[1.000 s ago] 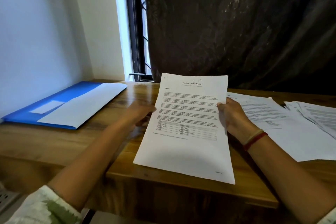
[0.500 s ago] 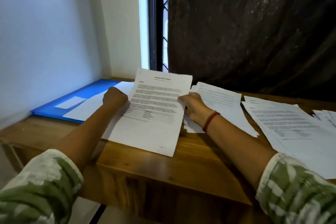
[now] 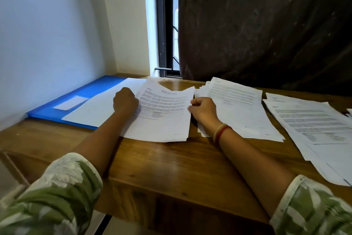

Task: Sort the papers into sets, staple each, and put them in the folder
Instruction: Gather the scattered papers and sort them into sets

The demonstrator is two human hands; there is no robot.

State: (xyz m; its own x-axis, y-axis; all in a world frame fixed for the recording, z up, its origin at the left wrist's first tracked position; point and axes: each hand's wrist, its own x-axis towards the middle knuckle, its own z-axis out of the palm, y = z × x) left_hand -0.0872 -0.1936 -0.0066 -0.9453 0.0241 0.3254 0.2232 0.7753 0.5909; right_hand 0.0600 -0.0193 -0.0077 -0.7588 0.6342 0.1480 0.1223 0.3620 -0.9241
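Sorting appears mid-way; nothing visibly stapled, no stapler in view. Left grip point(image 3: 124, 99) and right grip point(image 3: 202, 110) curled on side edges of paper set point(image 3: 163, 118), flat on worktop point(image 3: 171, 164), beside blue folder point(image 3: 76, 95). Middle pile point(image 3: 240, 109) and right pile point(image 3: 314, 131) loose. Folder looks closed, white sheet point(image 3: 102, 107) on top; stapling, filing left

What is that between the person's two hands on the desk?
In the head view, printed papers lie on the wooden desk between the left hand and right hand, each hand gripping one side edge.
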